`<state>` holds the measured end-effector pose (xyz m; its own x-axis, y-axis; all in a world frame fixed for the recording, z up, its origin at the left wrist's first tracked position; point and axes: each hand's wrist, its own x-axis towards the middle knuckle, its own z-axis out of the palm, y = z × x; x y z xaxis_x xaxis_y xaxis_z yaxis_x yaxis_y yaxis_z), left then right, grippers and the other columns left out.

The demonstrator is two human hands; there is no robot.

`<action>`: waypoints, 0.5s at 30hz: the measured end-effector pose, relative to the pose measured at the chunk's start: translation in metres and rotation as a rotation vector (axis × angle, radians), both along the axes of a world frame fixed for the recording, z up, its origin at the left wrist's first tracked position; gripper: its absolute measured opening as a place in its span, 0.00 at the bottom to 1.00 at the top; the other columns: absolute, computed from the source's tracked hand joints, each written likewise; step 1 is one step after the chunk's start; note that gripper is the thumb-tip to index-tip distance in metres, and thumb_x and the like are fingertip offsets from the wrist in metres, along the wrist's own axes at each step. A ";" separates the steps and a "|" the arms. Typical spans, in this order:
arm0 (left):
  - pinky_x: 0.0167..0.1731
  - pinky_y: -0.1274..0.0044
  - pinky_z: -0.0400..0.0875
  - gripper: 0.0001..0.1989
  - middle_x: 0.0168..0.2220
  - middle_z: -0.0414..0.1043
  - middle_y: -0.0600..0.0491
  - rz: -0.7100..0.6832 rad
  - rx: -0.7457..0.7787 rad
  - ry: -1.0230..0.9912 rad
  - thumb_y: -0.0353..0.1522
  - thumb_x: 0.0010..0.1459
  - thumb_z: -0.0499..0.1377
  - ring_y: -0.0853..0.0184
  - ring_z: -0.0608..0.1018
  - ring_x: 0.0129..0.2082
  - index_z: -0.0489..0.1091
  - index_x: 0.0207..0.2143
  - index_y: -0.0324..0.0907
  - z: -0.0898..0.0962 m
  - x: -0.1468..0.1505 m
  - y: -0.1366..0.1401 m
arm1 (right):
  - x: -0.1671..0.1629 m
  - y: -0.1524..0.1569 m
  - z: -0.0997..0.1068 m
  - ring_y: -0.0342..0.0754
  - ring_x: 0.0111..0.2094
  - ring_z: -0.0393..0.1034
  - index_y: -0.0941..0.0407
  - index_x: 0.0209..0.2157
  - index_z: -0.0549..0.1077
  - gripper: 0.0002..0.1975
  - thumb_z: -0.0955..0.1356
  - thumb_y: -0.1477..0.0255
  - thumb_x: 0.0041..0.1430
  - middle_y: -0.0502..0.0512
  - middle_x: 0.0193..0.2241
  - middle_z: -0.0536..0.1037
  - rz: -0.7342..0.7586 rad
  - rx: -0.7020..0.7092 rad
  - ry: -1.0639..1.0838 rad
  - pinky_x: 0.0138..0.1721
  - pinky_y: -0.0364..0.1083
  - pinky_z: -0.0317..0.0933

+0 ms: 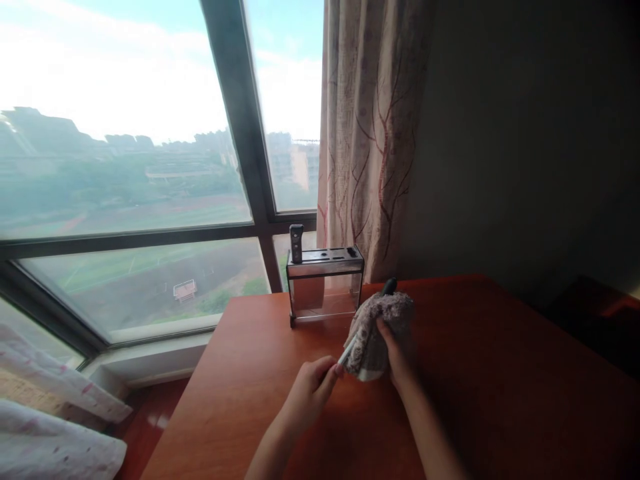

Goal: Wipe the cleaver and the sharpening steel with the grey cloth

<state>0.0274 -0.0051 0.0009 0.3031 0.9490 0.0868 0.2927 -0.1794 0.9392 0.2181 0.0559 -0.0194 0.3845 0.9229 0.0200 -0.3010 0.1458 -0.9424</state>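
Note:
My right hand [395, 357] is closed on a grey-brown fluffy cloth [377, 330], which is bunched around a knife. The knife's black handle end [389, 287] pokes out above the cloth. A slim pale blade end [348, 351] sticks out at the cloth's lower left. My left hand [311, 390] pinches that end with its fingertips. Both hands hover just above the reddish-brown table [280, 427]. Behind them stands a clear knife block with a metal top [325, 283], with one black-handled knife [297, 243] in its left slot.
A large window [150, 200] with a dark frame fills the left. A patterned curtain [370, 147] hangs behind the block, beside a dark wall on the right. White floral bedding [55, 427] lies at the lower left, past the table's left edge.

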 end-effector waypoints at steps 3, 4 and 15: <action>0.22 0.79 0.50 0.20 0.20 0.52 0.59 -0.016 0.075 0.076 0.42 0.61 0.51 0.72 0.56 0.22 0.65 0.23 0.39 0.002 -0.001 0.000 | 0.000 -0.001 0.002 0.56 0.39 0.76 0.56 0.40 0.75 0.21 0.74 0.61 0.44 0.54 0.36 0.82 0.201 -0.118 0.323 0.42 0.53 0.68; 0.22 0.79 0.50 0.20 0.20 0.52 0.59 -0.014 0.082 0.082 0.42 0.62 0.50 0.72 0.57 0.22 0.65 0.23 0.39 0.002 -0.002 0.000 | 0.000 -0.002 0.003 0.55 0.39 0.76 0.56 0.39 0.75 0.20 0.74 0.61 0.44 0.54 0.36 0.82 0.266 -0.141 0.410 0.43 0.53 0.68; 0.23 0.80 0.54 0.21 0.20 0.55 0.59 -0.011 0.146 0.167 0.42 0.63 0.48 0.72 0.59 0.21 0.71 0.29 0.37 0.000 -0.015 0.004 | 0.000 -0.019 0.026 0.66 0.34 0.76 0.56 0.28 0.78 0.16 0.72 0.59 0.42 0.62 0.29 0.81 0.664 -0.200 0.659 0.35 0.64 0.69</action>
<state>0.0124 -0.0010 0.0012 0.3347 0.9266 0.1712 0.4392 -0.3142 0.8417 0.2179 0.0372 0.0070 -0.3413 0.9194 -0.1955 -0.7431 -0.3913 -0.5429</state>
